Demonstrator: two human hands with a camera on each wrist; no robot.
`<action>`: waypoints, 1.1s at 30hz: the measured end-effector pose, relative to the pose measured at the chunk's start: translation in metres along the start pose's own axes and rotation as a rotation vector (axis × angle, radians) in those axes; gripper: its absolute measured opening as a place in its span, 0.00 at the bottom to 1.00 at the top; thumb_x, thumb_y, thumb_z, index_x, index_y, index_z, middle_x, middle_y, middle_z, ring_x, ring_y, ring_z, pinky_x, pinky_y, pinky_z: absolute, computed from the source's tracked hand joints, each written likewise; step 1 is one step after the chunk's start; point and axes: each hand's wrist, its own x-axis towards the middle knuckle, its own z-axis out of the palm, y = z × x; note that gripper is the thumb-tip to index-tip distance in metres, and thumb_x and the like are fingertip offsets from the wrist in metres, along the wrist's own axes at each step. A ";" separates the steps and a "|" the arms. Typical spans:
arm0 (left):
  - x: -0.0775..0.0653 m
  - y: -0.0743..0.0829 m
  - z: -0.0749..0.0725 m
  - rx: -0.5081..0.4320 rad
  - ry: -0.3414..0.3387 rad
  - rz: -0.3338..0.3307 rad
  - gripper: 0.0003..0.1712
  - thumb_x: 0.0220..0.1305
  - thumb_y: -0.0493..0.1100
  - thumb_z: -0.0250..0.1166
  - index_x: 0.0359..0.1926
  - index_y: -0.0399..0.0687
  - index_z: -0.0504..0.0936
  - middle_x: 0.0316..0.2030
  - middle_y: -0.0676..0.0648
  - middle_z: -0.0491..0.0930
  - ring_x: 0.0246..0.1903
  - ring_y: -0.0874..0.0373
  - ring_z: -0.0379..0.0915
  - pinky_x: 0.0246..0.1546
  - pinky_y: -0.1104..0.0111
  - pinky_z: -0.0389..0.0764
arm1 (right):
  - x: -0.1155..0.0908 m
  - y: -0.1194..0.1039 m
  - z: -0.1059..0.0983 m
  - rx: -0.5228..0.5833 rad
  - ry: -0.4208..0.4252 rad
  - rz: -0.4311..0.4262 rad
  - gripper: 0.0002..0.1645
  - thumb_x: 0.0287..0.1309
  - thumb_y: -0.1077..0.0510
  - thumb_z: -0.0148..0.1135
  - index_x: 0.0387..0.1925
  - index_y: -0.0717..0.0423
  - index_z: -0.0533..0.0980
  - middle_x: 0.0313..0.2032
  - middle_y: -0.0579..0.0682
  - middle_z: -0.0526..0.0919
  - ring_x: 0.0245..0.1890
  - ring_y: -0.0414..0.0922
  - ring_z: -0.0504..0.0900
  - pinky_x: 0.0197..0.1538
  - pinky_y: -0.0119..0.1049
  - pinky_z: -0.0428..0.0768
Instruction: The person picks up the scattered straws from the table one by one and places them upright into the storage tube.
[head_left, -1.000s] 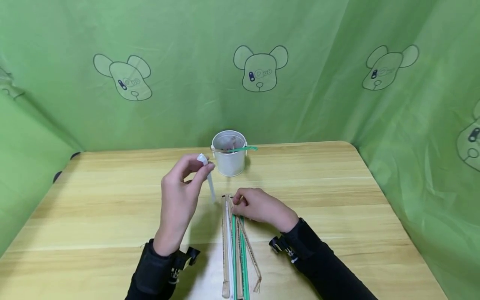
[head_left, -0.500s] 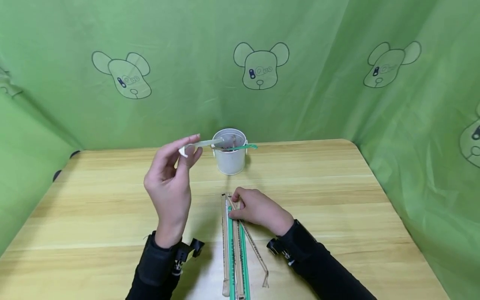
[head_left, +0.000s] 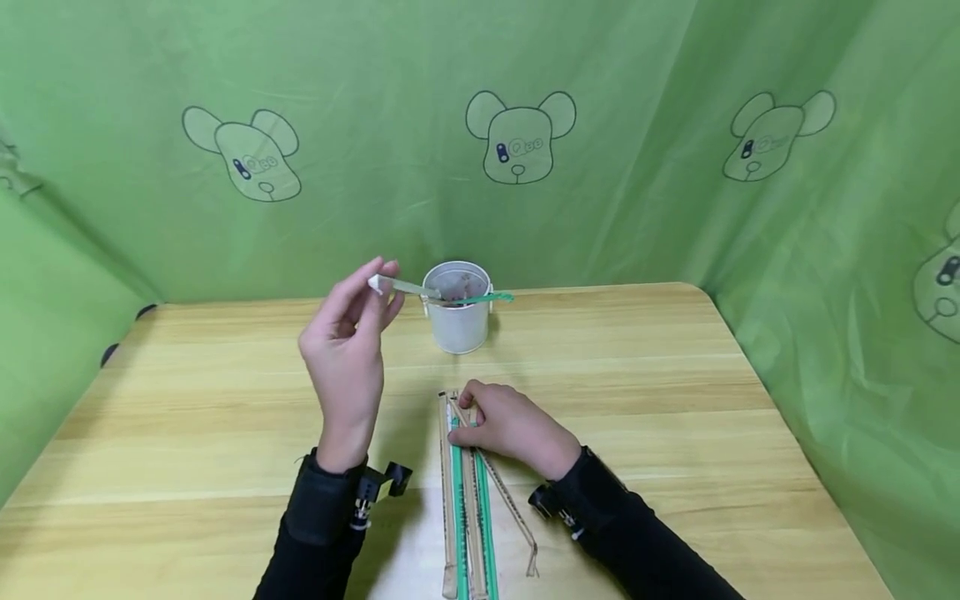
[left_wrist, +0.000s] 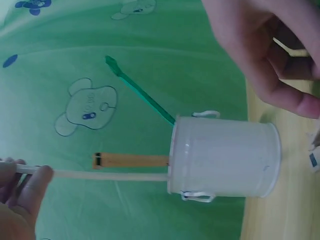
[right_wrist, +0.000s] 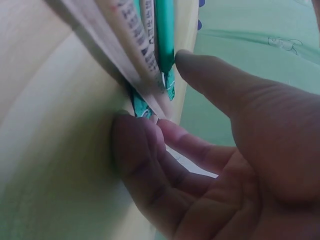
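White stick (head_left: 408,287) now up at the bucket (head_left: 460,330), left hand (head_left: 348,343) pinched round it, right hand (head_left: 517,429) round coloured sticks (head_left: 459,508).

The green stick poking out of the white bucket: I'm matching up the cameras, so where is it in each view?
Head: the green stick is near picture centre, reaching past the right side of the white bucket.
Left wrist: the green stick is above centre, slanting up-left from the bucket.
Right wrist: not seen.
Shared landmark: the green backdrop.
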 end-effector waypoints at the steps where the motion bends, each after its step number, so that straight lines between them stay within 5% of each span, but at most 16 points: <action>1: 0.000 -0.003 -0.001 0.014 -0.012 -0.024 0.14 0.74 0.28 0.65 0.57 0.36 0.87 0.51 0.37 0.87 0.52 0.45 0.86 0.52 0.57 0.86 | 0.000 0.000 0.001 0.002 -0.002 -0.001 0.26 0.64 0.48 0.77 0.55 0.58 0.79 0.28 0.47 0.77 0.27 0.41 0.74 0.34 0.36 0.74; 13: -0.005 -0.019 -0.012 0.406 -0.230 -0.186 0.15 0.79 0.40 0.65 0.60 0.42 0.88 0.56 0.48 0.86 0.59 0.56 0.81 0.60 0.64 0.81 | -0.004 -0.006 0.004 -0.077 0.013 -0.030 0.29 0.65 0.55 0.75 0.64 0.57 0.76 0.28 0.44 0.78 0.28 0.41 0.76 0.40 0.41 0.79; 23: -0.006 -0.020 -0.018 0.610 -0.450 -0.473 0.27 0.82 0.44 0.59 0.76 0.41 0.72 0.65 0.37 0.79 0.60 0.39 0.79 0.56 0.49 0.84 | -0.002 -0.005 0.002 -0.032 0.020 0.026 0.25 0.71 0.58 0.71 0.65 0.58 0.76 0.28 0.45 0.78 0.27 0.42 0.75 0.36 0.39 0.76; 33: -0.013 -0.025 -0.020 0.805 -0.741 -0.638 0.23 0.82 0.45 0.59 0.66 0.34 0.79 0.56 0.32 0.83 0.53 0.39 0.81 0.54 0.46 0.82 | -0.003 -0.006 -0.014 0.061 0.076 -0.002 0.17 0.74 0.63 0.64 0.60 0.57 0.72 0.30 0.47 0.78 0.28 0.42 0.75 0.35 0.38 0.74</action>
